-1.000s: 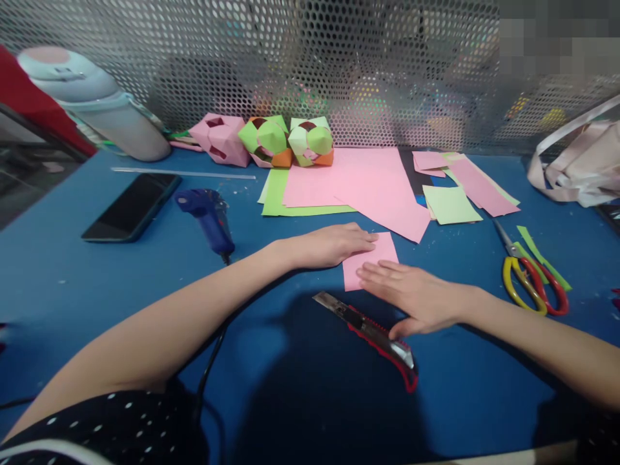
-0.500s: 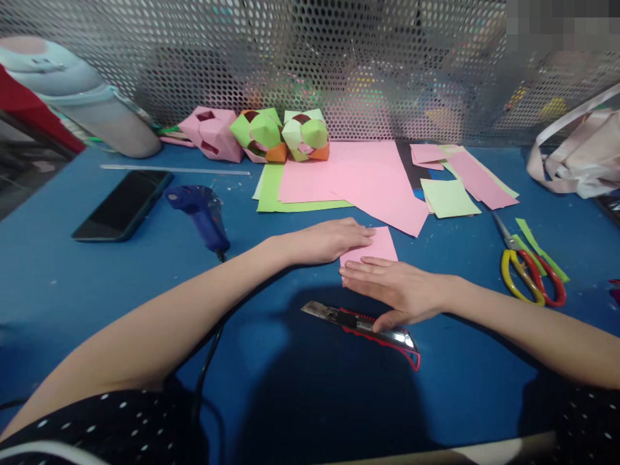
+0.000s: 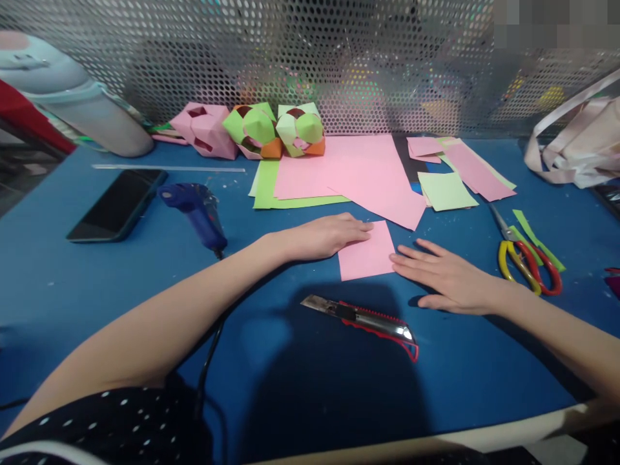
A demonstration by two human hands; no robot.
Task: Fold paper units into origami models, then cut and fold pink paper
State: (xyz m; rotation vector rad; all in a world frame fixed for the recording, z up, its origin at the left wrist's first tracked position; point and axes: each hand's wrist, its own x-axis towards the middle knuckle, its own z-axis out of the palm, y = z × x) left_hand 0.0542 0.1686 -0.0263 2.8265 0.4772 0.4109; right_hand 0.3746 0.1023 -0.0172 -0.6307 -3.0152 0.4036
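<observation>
A small pink paper square lies flat on the blue table. My left hand rests on its upper left part, fingers stretched out over the paper. At the square's right edge is my right hand, fingers spread, the fingertips at or just touching that edge. Below the paper lies a red box cutter, its blade out and pointing left, with neither hand on it.
Larger pink sheets, a pale green square and scissors lie beyond and to the right. A blue glue gun, a phone and a bottle are left. Folded paper shapes line the mesh panel.
My right hand has slid off the pink square to its right edge, uncovering the paper. The box cutter turned slightly earlier and now lies free of the hand. My left hand stays on the paper.
</observation>
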